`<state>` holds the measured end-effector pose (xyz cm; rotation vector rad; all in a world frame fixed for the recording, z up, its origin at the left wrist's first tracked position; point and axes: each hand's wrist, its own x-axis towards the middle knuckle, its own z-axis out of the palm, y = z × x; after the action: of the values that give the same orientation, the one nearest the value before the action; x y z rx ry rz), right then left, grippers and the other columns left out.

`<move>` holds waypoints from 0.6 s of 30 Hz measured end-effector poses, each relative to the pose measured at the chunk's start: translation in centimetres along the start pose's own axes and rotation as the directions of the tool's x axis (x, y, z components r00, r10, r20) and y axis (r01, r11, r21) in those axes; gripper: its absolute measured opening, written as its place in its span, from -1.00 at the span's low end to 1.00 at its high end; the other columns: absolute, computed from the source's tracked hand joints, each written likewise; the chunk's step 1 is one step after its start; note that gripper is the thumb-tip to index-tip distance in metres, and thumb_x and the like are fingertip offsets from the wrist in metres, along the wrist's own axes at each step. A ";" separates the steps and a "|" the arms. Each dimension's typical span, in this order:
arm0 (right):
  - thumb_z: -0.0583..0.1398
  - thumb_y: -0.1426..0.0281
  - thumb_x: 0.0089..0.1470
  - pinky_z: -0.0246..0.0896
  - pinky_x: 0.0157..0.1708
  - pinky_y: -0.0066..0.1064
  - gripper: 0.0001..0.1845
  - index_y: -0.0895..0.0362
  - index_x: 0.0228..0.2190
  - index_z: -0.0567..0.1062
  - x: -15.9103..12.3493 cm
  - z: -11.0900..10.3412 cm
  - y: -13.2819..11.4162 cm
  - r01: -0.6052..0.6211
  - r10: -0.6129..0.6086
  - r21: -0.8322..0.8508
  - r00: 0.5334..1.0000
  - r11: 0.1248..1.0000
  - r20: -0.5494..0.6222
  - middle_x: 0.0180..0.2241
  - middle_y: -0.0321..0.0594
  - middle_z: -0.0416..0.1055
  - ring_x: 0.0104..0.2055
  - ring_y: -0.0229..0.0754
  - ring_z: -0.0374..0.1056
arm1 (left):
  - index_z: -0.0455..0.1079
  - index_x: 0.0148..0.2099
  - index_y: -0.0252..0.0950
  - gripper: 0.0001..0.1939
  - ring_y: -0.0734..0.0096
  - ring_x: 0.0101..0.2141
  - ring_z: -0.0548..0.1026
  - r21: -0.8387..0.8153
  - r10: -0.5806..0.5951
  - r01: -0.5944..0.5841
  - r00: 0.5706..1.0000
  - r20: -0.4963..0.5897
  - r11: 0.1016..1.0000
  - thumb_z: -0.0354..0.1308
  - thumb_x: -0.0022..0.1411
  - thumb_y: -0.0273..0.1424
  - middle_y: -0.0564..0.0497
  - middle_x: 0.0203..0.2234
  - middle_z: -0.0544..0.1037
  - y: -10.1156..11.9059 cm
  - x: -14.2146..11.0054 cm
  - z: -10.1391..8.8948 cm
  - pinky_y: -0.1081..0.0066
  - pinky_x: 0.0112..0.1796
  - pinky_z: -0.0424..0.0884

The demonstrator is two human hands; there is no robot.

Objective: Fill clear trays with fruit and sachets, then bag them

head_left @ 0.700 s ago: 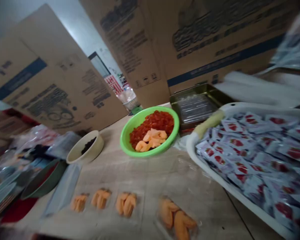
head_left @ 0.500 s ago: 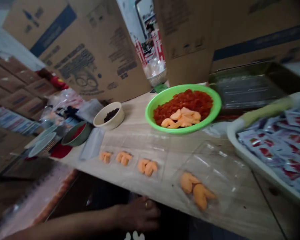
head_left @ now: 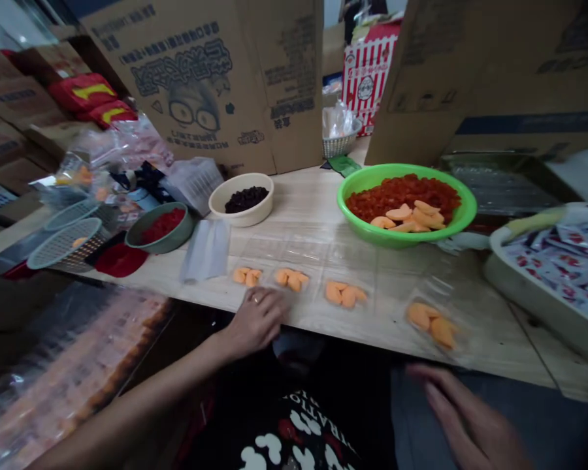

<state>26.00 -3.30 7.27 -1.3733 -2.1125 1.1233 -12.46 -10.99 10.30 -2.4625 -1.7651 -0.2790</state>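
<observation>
"Well, what's the left hand (head_left: 257, 320) doing?"

"Curled at the edge of the wooden table (head_left: 318, 202), right below a clear plastic packet (head_left: 264, 261) of orange pieces (head_left: 247, 277). Could be pinching it, but I can't quite tell from here."

"And the right hand (head_left: 463, 418)?"

"Fingers spread, off the table, nowhere near the packet. Behind, a green basin (head_left: 406, 238) holds diced red fruit (head_left: 402, 196)."

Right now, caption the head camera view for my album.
A ringed left hand beside clear plastic trays of orange pieces on a pale wooden counter.
</observation>
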 end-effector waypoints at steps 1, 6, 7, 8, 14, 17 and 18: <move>0.04 0.07 0.24 0.36 0.12 0.06 -0.57 -0.09 -0.01 0.52 1.9 1.9 -1.6 0.076 -0.087 -0.093 0.989 0.993 -0.121 0.01 -0.05 0.50 0.09 0.11 0.43 | 0.33 0.27 -0.26 -0.57 -0.05 0.22 0.27 0.049 -0.094 0.094 0.996 0.008 0.994 0.01 0.41 -0.34 -0.25 0.21 0.40 -1.9 -0.5 0.2 -0.03 0.17 0.14; -0.05 0.21 0.35 0.11 0.17 0.31 -0.45 0.03 0.27 0.36 11.4 9.5 -7.1 0.070 -0.271 -0.611 0.931 0.789 -0.243 0.34 0.15 0.10 0.37 0.39 0.04 | -0.02 0.48 -0.02 -0.28 -0.28 0.43 -0.23 0.054 -0.322 0.317 0.934 0.154 0.947 -0.01 0.39 0.04 -0.12 0.48 -0.11 -8.3 -1.2 2.4 -0.29 0.30 -0.21; -0.04 0.21 0.36 0.10 0.16 0.32 -0.45 -0.01 0.29 0.34 12.7 10.2 -7.3 0.053 -0.261 -0.664 0.940 0.746 -0.218 0.35 0.16 0.09 0.37 0.42 0.03 | -0.06 0.49 0.00 -0.26 -0.29 0.43 -0.24 0.031 -0.352 0.352 0.918 0.185 0.935 -0.02 0.39 0.07 -0.11 0.48 -0.13 -8.7 -1.1 2.9 -0.31 0.30 -0.21; -0.04 0.21 0.36 0.09 0.16 0.33 -0.45 -0.04 0.30 0.32 13.8 10.6 -7.2 0.052 -0.252 -0.702 0.950 0.711 -0.185 0.35 0.15 0.09 0.37 0.42 0.03 | -0.09 0.49 0.02 -0.25 -0.30 0.43 -0.24 0.008 -0.377 0.383 0.903 0.207 0.924 -0.04 0.38 0.09 -0.09 0.48 -0.14 -8.7 -0.9 3.3 -0.32 0.30 -0.21; -0.01 0.18 0.32 0.09 0.18 0.28 -0.44 -0.14 0.30 0.31 16.8 10.3 -4.3 0.253 -0.326 -0.737 0.944 0.627 0.047 0.37 0.05 0.10 0.36 0.31 0.08 | -0.12 0.50 0.04 -0.25 -0.36 0.42 -0.23 -0.082 -0.477 0.501 0.853 0.211 0.861 -0.05 0.38 0.09 -0.09 0.48 -0.17 -5.2 0.1 4.9 -0.35 0.30 -0.17; -0.04 0.16 0.33 0.11 0.16 0.31 -0.44 -0.11 0.29 0.33 17.4 9.7 -3.6 0.298 -0.374 -0.704 0.926 0.644 0.049 0.37 0.06 0.11 0.36 0.31 0.10 | -0.06 0.50 -0.06 -0.21 -0.34 0.42 -0.14 -0.095 -0.503 0.520 0.850 0.157 0.849 -0.01 0.36 0.10 -0.19 0.46 -0.08 -6.5 1.5 3.3 -0.37 0.29 -0.15; -0.06 0.17 0.33 0.12 0.15 0.32 -0.44 -0.09 0.28 0.34 17.5 9.4 -3.7 0.295 -0.382 -0.693 0.924 0.657 0.031 0.36 0.08 0.13 0.35 0.31 0.11 | -0.01 0.49 -0.11 -0.23 -0.29 0.41 -0.08 -0.090 -0.516 0.526 0.849 0.115 0.846 0.01 0.37 0.06 -0.22 0.45 -0.02 -8.2 2.4 2.2 -0.34 0.30 -0.12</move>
<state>9.64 7.57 2.68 -1.1687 -2.6747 0.0621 -19.23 -5.75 8.41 -2.0293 -2.5066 -0.3268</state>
